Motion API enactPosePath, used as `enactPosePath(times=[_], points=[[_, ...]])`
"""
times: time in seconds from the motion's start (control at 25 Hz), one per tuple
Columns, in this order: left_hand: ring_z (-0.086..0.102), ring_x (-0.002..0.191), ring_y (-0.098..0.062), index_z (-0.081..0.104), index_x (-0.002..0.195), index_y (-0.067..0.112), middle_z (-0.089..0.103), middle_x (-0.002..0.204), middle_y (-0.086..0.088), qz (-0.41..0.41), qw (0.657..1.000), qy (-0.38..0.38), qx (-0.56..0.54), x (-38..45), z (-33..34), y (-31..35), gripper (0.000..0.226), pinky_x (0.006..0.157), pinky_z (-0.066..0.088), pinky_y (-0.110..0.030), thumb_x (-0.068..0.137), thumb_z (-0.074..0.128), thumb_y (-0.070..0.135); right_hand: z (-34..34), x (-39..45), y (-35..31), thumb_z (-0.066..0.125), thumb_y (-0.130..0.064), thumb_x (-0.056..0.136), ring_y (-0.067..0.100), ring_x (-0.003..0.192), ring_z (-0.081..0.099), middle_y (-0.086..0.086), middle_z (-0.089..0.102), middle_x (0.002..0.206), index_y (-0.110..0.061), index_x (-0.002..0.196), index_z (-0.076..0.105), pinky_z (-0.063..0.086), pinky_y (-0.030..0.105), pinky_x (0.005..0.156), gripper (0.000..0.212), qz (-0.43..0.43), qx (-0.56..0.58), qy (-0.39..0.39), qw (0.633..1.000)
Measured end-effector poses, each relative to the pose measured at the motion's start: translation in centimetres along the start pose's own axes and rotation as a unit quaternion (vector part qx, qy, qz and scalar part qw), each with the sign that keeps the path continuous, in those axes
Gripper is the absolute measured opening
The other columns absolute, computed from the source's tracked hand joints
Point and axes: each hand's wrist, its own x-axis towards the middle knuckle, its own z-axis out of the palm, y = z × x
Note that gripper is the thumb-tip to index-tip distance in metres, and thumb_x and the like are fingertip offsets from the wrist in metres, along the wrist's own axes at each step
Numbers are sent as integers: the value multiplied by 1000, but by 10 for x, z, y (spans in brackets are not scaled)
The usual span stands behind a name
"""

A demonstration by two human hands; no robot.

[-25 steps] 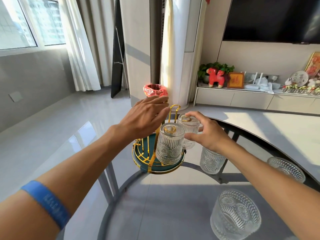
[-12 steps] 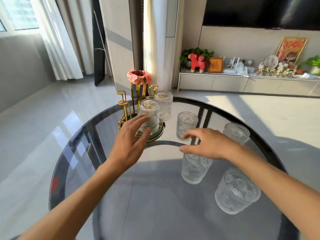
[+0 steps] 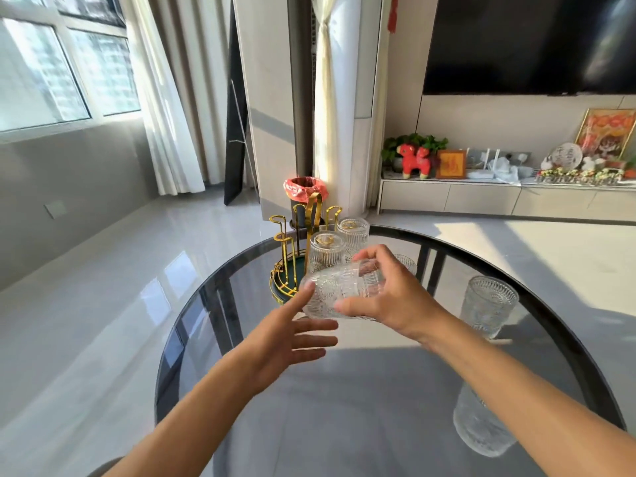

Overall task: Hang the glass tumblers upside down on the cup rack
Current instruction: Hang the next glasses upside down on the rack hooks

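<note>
The floor (image 3: pixel 113 304) is of pale grey glossy tiles and it reflects the daylight. Far to the left of the grip and higher, a big window (image 3: pixel 51 74) lets in strong light, with white curtains (image 3: pixel 165 108) beside it. Below the window the wall (image 3: pixel 51 187) is grey. Beyond the grip stands a small bin with a red liner (image 3: pixel 304 189), next to a pale column (image 3: pixel 275 108). To the right and behind, a dark television (image 3: pixel 530 43) hangs on the wall above a low white cabinet (image 3: pixel 481 199). On the cabinet stand a red toy horse (image 3: pixel 414 160), a green plant (image 3: pixel 416 141) and framed pictures (image 3: pixel 607 134). Sunlight falls across the floor on the right.
</note>
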Motion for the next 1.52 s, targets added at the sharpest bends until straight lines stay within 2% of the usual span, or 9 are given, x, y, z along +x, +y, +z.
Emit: enactPosePath(times=[0.16,0.32,0.4,0.48,0.6,0.8,1.24,1.4,1.52], points=[[75,94,-30,63,120,14,74,112,-22,101,976,45,-190,2,-16,21,58,78,63,-35,72,75,44,34,17,-17,87,-37,57,31,98,64,7,61,112,-32,110,45,53,55,82,68,-83,88,4,993],[75,78,-22,65,103,19,74,104,-15,257,946,159,-114,13,-43,59,49,76,62,-36,60,84,33,40,57,-21,66,-54,78,16,107,60,-7,60,114,-32,113,52,49,40,89,43,-68,124,-12,990],[74,82,-22,66,101,26,75,102,-8,334,921,201,-17,23,-59,80,49,78,61,-39,59,90,27,36,89,-23,51,-48,90,18,109,58,-12,61,112,-31,117,55,46,36,85,32,-79,18,47,996],[73,87,-21,66,105,29,74,104,-2,373,893,225,114,37,-69,95,50,75,63,-40,61,90,29,32,122,-21,44,-34,96,27,121,50,-2,52,136,-27,134,45,42,40,92,39,-120,-215,72,966],[68,97,-21,62,110,33,69,113,2,380,835,255,306,63,-76,97,52,77,61,-48,64,87,36,36,161,-10,35,-25,99,31,137,31,-4,17,162,-23,150,22,31,51,108,52,-85,-393,15,916],[60,98,-16,62,113,29,67,117,1,383,777,259,428,90,-78,79,53,84,57,-44,66,83,44,38,174,5,37,-14,93,30,137,32,-4,22,161,-23,150,22,31,52,107,59,-93,-420,48,902],[59,93,-22,56,115,31,64,124,-4,283,788,274,473,103,-79,58,51,72,43,-31,73,78,47,40,172,11,41,-10,89,32,136,32,-7,13,163,-25,151,16,33,52,102,68,-93,-416,35,904],[47,128,-36,51,135,28,43,150,-11,243,741,303,547,90,-67,59,61,93,47,-47,80,73,44,33,139,9,39,-16,95,29,141,26,-2,18,162,-25,149,25,31,50,108,56,-114,-343,40,931],[45,131,-36,52,135,21,44,150,-11,366,722,323,491,64,-38,32,56,103,41,-47,82,71,27,22,73,22,44,-24,94,26,141,29,1,26,160,-24,147,32,32,47,111,55,-108,-290,45,950]])
